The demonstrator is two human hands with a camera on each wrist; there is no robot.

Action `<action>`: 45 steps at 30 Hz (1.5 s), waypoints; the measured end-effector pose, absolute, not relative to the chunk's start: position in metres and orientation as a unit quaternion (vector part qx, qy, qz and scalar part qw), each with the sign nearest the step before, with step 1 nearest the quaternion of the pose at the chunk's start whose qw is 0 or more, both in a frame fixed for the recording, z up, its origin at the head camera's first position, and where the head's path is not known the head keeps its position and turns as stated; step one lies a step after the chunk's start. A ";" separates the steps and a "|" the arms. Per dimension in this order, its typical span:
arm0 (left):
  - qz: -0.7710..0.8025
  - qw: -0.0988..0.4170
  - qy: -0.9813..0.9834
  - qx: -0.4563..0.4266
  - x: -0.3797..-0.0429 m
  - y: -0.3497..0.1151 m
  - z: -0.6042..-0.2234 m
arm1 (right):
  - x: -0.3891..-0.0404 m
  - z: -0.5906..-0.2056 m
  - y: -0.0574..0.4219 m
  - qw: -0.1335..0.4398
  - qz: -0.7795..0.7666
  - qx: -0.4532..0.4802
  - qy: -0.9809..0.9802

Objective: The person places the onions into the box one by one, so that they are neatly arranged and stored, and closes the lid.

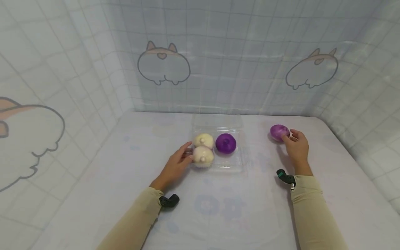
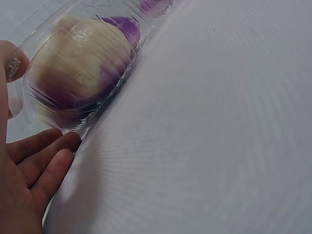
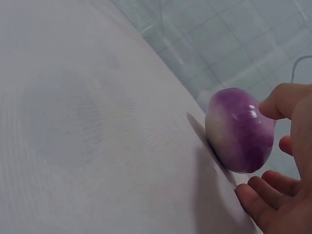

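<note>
In the head view a clear plastic box (image 1: 229, 161) holds two whitish onions (image 1: 203, 156) on its left and a dark purple onion (image 1: 226, 143) on its right. My left hand (image 1: 176, 165) is at the box's left side. Its outstretched fingers (image 2: 48, 168) touch the plastic wall, and the thumb lies against the box higher up. At the right, a shiny purple-and-white onion (image 3: 240, 130) sits on the table. My right hand (image 1: 297, 147) is beside it, thumb touching its surface; the other fingers lie loosely bent near its lower side, apart from it in the right wrist view.
The box's clear lid (image 1: 217, 121) lies folded back toward the rear wall. A pale cloth covers the table (image 1: 200, 222). Tiled-pattern sheets (image 1: 237, 69) with cartoon animal drawings rise at the back and both sides. Each wrist carries a small black camera (image 1: 169, 201).
</note>
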State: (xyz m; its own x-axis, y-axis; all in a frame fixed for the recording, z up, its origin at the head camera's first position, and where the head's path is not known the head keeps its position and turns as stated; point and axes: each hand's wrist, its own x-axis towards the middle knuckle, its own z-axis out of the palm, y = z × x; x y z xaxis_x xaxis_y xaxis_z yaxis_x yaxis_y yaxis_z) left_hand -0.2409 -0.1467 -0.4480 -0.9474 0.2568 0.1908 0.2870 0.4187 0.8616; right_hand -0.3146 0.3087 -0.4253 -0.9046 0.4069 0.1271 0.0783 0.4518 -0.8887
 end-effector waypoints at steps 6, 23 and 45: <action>-0.508 0.018 -0.846 -0.161 -0.242 -0.143 -0.449 | -0.316 -0.428 0.310 0.137 0.504 -0.125 -0.844; -0.505 0.028 -0.846 -0.167 -0.243 -0.147 -0.450 | -0.319 -0.438 0.304 0.141 0.471 -0.091 -0.866; -0.504 0.023 -0.849 -0.158 -0.242 -0.145 -0.449 | -0.317 -0.438 0.303 0.142 0.470 -0.100 -0.865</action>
